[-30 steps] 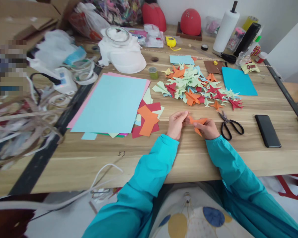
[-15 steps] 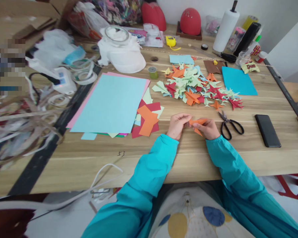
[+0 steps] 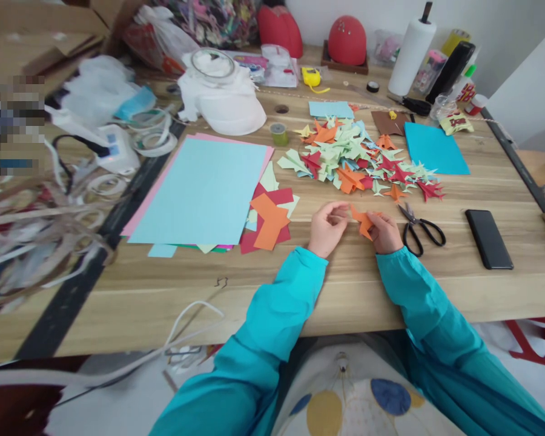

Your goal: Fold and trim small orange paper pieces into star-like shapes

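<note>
Between the thumb and fingers of my right hand (image 3: 386, 232) is a small folded piece of orange paper (image 3: 364, 223), its pointed end toward the left. My left hand (image 3: 329, 228) is just beside it with curved fingers, thumb and fingertips apart and nothing visible in them. Beyond both hands lies a heap of folded paper figures (image 3: 345, 148) in pale green, orange, red and blue. Black-handled scissors (image 3: 421, 229) rest with blades parted to the right of my right hand. Loose orange paper pieces (image 3: 272, 225) lie over red and green ones on the left.
A stack of light blue and pink sheets (image 3: 200, 191) covers the left middle. A black phone (image 3: 488, 239) lies at the right. Blue paper (image 3: 436, 148), a spool (image 3: 279, 134) and a white cap (image 3: 229, 109) are farther back. Tangled strips (image 3: 40, 224) crowd the left edge.
My left hand has come off the orange paper and its fingers have parted. The paper stays in my right hand, now turned so more of its shape shows.
</note>
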Demonstrator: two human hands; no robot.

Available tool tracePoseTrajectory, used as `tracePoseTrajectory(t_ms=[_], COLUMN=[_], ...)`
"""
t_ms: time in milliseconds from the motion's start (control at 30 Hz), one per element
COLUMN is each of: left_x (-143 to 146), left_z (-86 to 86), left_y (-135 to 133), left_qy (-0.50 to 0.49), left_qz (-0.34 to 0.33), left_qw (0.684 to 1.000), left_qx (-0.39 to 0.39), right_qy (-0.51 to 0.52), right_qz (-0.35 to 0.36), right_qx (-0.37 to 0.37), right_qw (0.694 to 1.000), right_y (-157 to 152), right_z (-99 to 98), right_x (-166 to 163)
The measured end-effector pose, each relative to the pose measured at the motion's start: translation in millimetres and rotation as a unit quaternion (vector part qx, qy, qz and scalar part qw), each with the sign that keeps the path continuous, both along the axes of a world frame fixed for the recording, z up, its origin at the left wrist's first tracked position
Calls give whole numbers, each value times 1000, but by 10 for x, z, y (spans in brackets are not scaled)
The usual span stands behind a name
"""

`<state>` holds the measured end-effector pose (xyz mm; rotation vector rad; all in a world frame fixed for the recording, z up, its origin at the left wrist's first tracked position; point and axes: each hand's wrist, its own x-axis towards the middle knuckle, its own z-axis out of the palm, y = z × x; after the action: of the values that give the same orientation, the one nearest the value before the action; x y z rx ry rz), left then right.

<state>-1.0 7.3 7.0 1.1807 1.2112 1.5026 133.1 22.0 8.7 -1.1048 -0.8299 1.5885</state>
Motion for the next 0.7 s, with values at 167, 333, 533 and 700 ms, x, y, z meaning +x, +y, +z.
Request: tracePoseTrajectory(t_ms=[167,333,533,700], left_x=[1,6,15,1], left_z=[-17,-64,-41,43], left_y=[-31,-24,-51,-76], left_qy=[172,268,251,168], left_qz=[16,19,8,-44], left_qw=[973,947,955,975], left_qx=[152,175,160,140], right_qy=[11,2,-28,-54], right_qz=[-4,16,36,70], right_qx=[-3,-2,24,50], right_qw=[1000,1000,999,995], right_y=[8,7,6,-8], right_z=[-17,-40,-66,-78], right_x=[4,8,18,38])
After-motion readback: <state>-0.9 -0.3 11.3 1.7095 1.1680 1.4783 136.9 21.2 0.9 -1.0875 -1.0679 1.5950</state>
